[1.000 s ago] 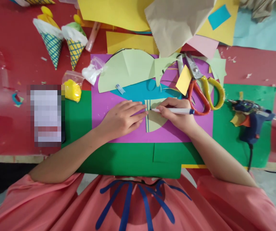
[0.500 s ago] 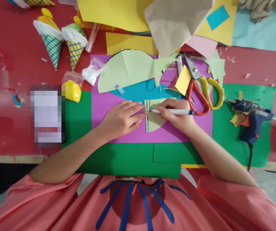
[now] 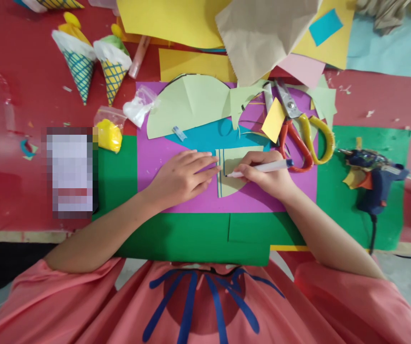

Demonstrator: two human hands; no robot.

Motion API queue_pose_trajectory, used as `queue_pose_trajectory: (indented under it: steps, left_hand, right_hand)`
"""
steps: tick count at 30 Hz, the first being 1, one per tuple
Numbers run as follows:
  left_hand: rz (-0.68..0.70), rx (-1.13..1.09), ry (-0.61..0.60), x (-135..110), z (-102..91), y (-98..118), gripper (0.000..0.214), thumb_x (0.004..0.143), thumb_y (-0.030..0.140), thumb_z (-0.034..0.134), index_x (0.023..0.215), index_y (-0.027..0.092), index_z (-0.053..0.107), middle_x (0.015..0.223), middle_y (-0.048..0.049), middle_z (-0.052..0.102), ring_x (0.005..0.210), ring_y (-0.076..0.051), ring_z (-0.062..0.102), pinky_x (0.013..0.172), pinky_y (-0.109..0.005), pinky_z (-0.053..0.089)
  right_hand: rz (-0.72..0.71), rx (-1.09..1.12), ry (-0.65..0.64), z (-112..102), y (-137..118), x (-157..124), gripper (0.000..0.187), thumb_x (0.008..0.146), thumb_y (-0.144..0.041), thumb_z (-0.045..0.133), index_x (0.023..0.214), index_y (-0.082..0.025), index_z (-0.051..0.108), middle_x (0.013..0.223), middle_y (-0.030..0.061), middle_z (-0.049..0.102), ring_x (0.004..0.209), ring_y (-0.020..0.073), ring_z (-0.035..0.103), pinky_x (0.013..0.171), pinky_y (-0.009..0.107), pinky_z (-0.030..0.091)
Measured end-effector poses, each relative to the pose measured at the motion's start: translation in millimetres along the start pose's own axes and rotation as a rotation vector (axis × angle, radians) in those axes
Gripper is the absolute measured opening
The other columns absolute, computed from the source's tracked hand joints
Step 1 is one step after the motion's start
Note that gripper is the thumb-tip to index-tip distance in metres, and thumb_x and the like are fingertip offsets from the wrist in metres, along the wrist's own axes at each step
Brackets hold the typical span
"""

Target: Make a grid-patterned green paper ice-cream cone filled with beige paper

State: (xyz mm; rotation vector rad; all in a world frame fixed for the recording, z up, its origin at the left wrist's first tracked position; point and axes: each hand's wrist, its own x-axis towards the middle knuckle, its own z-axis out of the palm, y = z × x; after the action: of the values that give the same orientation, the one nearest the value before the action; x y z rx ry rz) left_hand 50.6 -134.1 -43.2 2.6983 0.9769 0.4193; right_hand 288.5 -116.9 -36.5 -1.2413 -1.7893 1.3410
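A pale green quarter-circle of paper [image 3: 236, 184] lies on the purple sheet [image 3: 177, 203], with blue lines running down its left side. My right hand [image 3: 268, 174] is closed round a white marker [image 3: 272, 166] with a blue end, its tip touching the paper at the lower end of a blue line. My left hand [image 3: 189, 177] lies flat with fingers stretched out, fingertips at the paper's left edge. Above it sit a larger pale green half-round paper [image 3: 191, 98] and a blue sheet [image 3: 205, 136].
Scissors [image 3: 293, 119] with red and yellow handles lie beyond my right hand. A glue gun [image 3: 373, 186] rests on the green sheet at right. Two paper ice-cream cones [image 3: 78, 67], a bag of yellow clay [image 3: 108, 134] and a blurred-out phone-like object [image 3: 72, 167] are at left.
The marker's tip has moved down the paper, leaving a longer blue line behind it. The marker's back end has tilted up a little. My left hand stays in place.
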Motion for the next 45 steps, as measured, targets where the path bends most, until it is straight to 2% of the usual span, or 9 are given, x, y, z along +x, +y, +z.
queue_pose_trajectory:
  steps: [3, 6, 15, 23, 33, 39, 45]
  left_hand:
    - [-0.018, 0.003, -0.003, -0.4, -0.3, -0.4, 0.031, 0.093, 0.019, 0.050, 0.121, 0.022, 0.064, 0.128, -0.0071, 0.064, 0.124, -0.023, 0.056, 0.106, -0.043, 0.045]
    - [-0.042, 0.000, 0.001, -0.8, -0.5, -1.9, 0.031, 0.094, 0.021, 0.049, 0.121, 0.022, 0.064, 0.130, -0.0075, 0.063, 0.126, -0.023, 0.055, 0.107, -0.044, 0.045]
    - [-0.040, 0.040, 0.003, -1.0, 0.4, -3.6, 0.032, 0.095, 0.023, 0.048, 0.124, 0.018, 0.061, 0.132, -0.0083, 0.062, 0.128, -0.024, 0.053, 0.106, -0.042, 0.044]
    - [-0.039, 0.045, 0.010, -0.9, 0.4, -3.6, 0.032, 0.095, 0.022, 0.048, 0.124, 0.019, 0.061, 0.131, -0.0076, 0.062, 0.129, -0.024, 0.052, 0.108, -0.043, 0.043]
    - [-0.028, 0.077, 0.023, -0.9, -0.4, -3.2, 0.031, 0.095, 0.023, 0.048, 0.122, 0.018, 0.062, 0.130, -0.0070, 0.063, 0.127, -0.024, 0.053, 0.106, -0.043, 0.044]
    - [-0.034, 0.056, 0.021, -0.5, 0.5, -3.4, 0.030, 0.095, 0.022, 0.048, 0.122, 0.019, 0.062, 0.130, -0.0073, 0.063, 0.127, -0.024, 0.053, 0.106, -0.043, 0.044]
    - [-0.026, 0.056, 0.036, -1.2, 1.0, -4.0, 0.030, 0.094, 0.022, 0.049, 0.122, 0.018, 0.062, 0.130, -0.0077, 0.062, 0.127, -0.025, 0.053, 0.106, -0.043, 0.045]
  right_hand:
    - [0.047, 0.102, 0.091, 1.4, -1.6, -4.2, 0.025, 0.082, -0.034, 0.064, 0.064, -0.017, 0.063, 0.056, -0.0003, 0.062, 0.051, 0.0104, 0.055, 0.048, 0.023, 0.041]
    - [0.017, 0.098, 0.144, 5.0, -1.2, -8.5, 0.025, 0.085, -0.037, 0.062, 0.070, -0.017, 0.065, 0.061, 0.0008, 0.066, 0.054, 0.0115, 0.058, 0.052, 0.024, 0.044]
    - [0.008, -0.023, 0.087, 8.1, 0.9, -5.2, 0.029, 0.085, -0.039, 0.062, 0.068, -0.015, 0.063, 0.058, 0.0002, 0.062, 0.052, 0.0094, 0.053, 0.049, 0.024, 0.036]
    - [-0.016, -0.076, 0.063, 7.8, 1.4, -5.6, 0.026, 0.085, -0.034, 0.061, 0.067, -0.015, 0.064, 0.058, -0.0001, 0.061, 0.052, 0.0085, 0.049, 0.050, 0.023, 0.035]
    - [0.112, 0.022, -0.023, 4.7, -3.7, -5.0, 0.021, 0.079, -0.026, 0.060, 0.061, -0.015, 0.062, 0.053, -0.0013, 0.059, 0.049, 0.0084, 0.049, 0.048, 0.022, 0.033]
    - [0.111, 0.006, 0.035, 6.0, -2.6, -5.5, 0.024, 0.079, -0.031, 0.061, 0.061, -0.015, 0.061, 0.053, -0.0008, 0.058, 0.050, 0.0087, 0.049, 0.049, 0.023, 0.032]
    - [0.091, -0.030, 0.025, 8.1, -0.9, -5.9, 0.025, 0.079, -0.030, 0.062, 0.060, -0.015, 0.060, 0.051, -0.0021, 0.055, 0.048, 0.0075, 0.046, 0.048, 0.022, 0.030]
